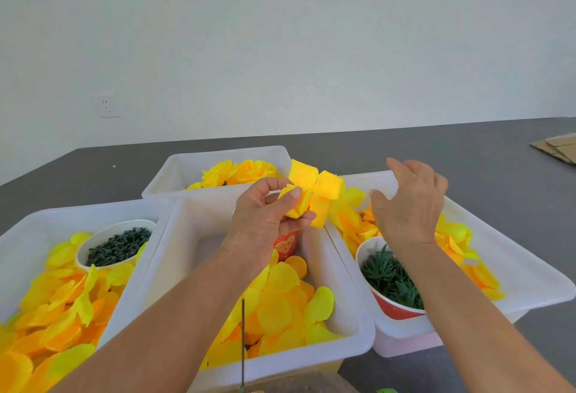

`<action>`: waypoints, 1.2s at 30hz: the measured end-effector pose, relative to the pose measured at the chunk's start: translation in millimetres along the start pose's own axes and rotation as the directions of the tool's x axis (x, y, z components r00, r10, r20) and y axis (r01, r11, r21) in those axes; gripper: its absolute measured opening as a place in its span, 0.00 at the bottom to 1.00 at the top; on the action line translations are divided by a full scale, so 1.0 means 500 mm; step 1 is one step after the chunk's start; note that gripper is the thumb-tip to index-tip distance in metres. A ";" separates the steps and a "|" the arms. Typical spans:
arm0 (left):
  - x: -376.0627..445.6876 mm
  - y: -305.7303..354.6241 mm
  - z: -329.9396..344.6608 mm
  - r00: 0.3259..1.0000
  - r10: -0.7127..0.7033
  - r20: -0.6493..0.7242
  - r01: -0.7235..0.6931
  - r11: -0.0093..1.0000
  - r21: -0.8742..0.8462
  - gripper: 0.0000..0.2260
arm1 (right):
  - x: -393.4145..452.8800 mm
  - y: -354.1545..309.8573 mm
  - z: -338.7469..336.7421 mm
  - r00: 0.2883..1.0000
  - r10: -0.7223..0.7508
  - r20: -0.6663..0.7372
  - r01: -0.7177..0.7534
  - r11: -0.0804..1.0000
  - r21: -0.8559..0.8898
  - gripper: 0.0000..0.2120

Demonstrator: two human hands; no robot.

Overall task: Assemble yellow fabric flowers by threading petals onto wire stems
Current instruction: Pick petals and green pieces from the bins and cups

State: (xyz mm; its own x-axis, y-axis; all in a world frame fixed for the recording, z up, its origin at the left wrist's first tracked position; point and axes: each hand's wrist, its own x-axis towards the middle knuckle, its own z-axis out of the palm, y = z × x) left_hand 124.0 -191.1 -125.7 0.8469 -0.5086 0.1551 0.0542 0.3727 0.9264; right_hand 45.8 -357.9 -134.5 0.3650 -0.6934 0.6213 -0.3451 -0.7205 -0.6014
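Thin dark wire stem stands upright at 6 o'clock, before the middle white plastic tub of round, soft yellow petals. Left hand at centre pinches a folded yellow fabric flower, thumb curled over it. Right hand, at 3 o'clock, hovers with fingers loosely spread, holding nothing, above a paper cup of green calyxes. Finished flowers fill the 12 o'clock tub on the grey counter.

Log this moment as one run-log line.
left hand: pinching partly assembled yellow fabric flower | right hand: open, empty, above right white plastic bin | thin wire stem: upright, front
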 end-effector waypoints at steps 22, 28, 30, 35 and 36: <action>-0.008 -0.004 0.009 0.998 0.067 0.020 -0.070 0.952 0.299 0.09 | -0.027 -0.046 0.003 0.846 -0.298 0.443 -0.154 0.657 0.738 0.10; -0.005 -0.005 0.005 0.994 0.106 -0.028 -0.090 0.940 0.329 0.04 | -0.027 -0.047 0.003 0.809 -0.272 0.521 -0.296 0.577 0.761 0.03; -0.006 -0.006 0.006 0.993 0.116 -0.030 -0.099 0.936 0.337 0.05 | -0.027 -0.048 0.002 0.786 -0.282 0.551 -0.314 0.585 0.748 0.02; -0.003 -0.007 0.006 0.992 0.099 -0.073 -0.069 0.939 0.336 0.06 | -0.021 -0.044 -0.001 0.813 -0.149 0.562 -0.412 0.534 0.738 0.08; -0.003 -0.007 0.008 0.994 0.090 -0.067 -0.063 0.941 0.332 0.07 | -0.020 -0.044 0.000 0.813 -0.123 0.569 -0.435 0.520 0.735 0.08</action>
State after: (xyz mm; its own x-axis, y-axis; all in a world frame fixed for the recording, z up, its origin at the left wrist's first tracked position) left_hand 120.2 -194.7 -128.0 0.8818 -0.4201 0.2142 -0.1774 0.1253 0.9761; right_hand 49.6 -335.1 -127.7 0.8309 -0.4727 0.2935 0.2972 -0.0689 -0.9523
